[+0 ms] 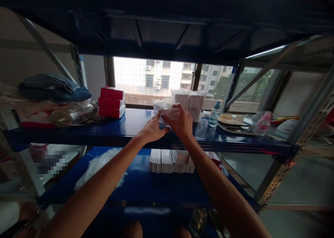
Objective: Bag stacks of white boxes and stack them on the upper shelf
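Observation:
Above the blue middle shelf, a crumpled clear plastic bag point(169, 110) with something pale inside is between my hands. My left hand point(152, 129) is at its left front side, fingers stretched along it and thumb pointing right. From the right, my right hand point(183, 122) grips the bag with bent fingers and thumb. What is inside is hard to make out. Just behind and to the right stand stacked white boxes point(196, 100), partly wrapped in clear plastic.
Red-and-white boxes point(111, 102) are stacked left on the middle shelf point(127, 125), beside folded blue cloth point(53, 86). Right are a spray bottle point(214, 116), a tray point(236, 129) and a pink-topped bottle point(263, 124). Below lie white boxes point(167, 160) and plastic wrap point(100, 165).

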`<move>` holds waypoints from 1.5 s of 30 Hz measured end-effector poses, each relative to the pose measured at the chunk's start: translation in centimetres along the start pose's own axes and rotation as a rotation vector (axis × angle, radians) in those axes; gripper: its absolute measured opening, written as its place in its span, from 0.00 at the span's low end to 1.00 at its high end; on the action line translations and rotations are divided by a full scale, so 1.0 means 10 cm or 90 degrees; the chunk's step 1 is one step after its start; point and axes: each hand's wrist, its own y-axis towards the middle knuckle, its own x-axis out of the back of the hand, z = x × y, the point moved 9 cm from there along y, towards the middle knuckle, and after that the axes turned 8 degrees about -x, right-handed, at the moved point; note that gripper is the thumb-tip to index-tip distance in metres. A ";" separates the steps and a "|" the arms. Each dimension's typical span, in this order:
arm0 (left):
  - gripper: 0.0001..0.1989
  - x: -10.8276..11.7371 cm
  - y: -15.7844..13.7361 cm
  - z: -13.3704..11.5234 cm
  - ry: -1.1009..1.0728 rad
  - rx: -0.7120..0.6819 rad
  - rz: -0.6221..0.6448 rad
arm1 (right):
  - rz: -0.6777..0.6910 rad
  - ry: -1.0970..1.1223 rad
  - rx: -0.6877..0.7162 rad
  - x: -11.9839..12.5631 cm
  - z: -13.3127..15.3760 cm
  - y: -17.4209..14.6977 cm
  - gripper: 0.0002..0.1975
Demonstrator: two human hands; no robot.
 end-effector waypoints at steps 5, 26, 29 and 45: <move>0.37 -0.18 0.40 0.14 0.176 0.046 0.153 | 0.116 -0.277 0.057 -0.32 0.11 0.19 0.21; 0.26 -0.28 0.90 0.60 0.273 0.066 0.175 | 0.229 -0.216 0.176 -0.71 0.05 0.40 0.25; 0.24 -0.14 0.71 0.45 0.256 0.065 0.137 | 0.111 -0.093 0.220 -0.38 0.20 0.35 0.15; 0.12 -1.10 -2.05 1.55 -0.056 0.151 -0.090 | 0.250 0.404 -0.165 -1.34 -0.97 -2.08 0.11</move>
